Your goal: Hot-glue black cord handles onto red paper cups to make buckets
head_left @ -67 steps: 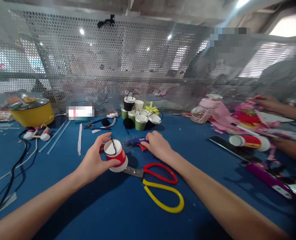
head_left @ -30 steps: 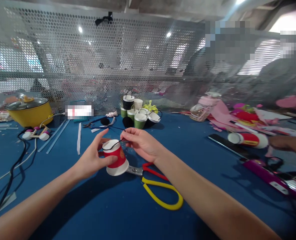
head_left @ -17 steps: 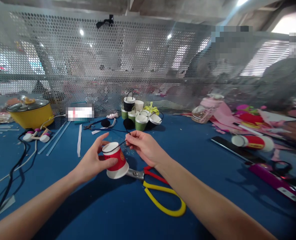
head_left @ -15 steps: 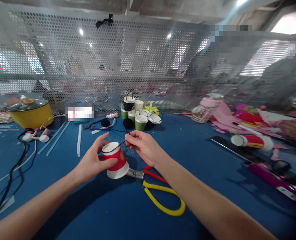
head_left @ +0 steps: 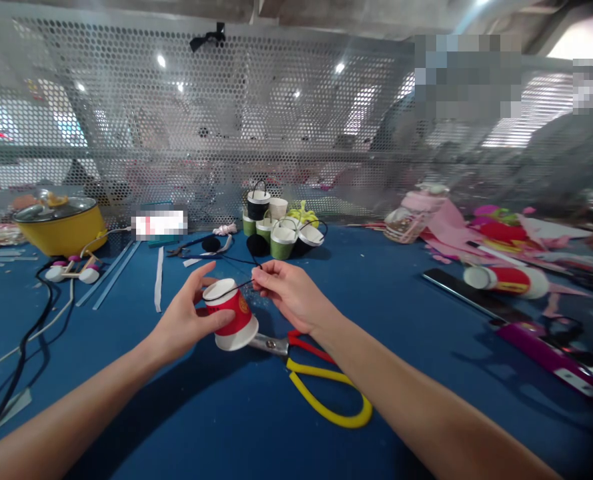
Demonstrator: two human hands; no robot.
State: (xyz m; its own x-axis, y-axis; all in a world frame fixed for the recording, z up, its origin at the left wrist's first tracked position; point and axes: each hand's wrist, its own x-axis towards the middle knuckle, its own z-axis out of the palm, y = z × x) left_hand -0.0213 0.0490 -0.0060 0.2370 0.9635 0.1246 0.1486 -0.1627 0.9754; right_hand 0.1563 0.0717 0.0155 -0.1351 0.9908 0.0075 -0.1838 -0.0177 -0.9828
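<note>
A red and white paper cup (head_left: 235, 319) tilts in my left hand (head_left: 192, 312), whose thumb presses its front while the other fingers go behind it. Black cord (head_left: 237, 288) runs from the cup's rim to my right hand (head_left: 287, 293), pinched between thumb and fingertips. The cord trails on toward a black ball of yarn (head_left: 259, 245) at the back. Under the cup and my right forearm lie scissors (head_left: 333, 404) with one yellow and one red handle; their blade tips are hidden by the cup.
Behind stand several small cups (head_left: 283, 239) in green, black and white. A yellow pot (head_left: 61, 227) is at left, with paper strips nearby. On the right lie a phone (head_left: 469, 293), another red cup (head_left: 506, 280), a purple tool (head_left: 546, 357) and pink scraps. A person's hand shows at far right.
The cup has risen slightly and tilted more to the left in my left hand. My right hand keeps its pinch on the cord in almost the same spot.
</note>
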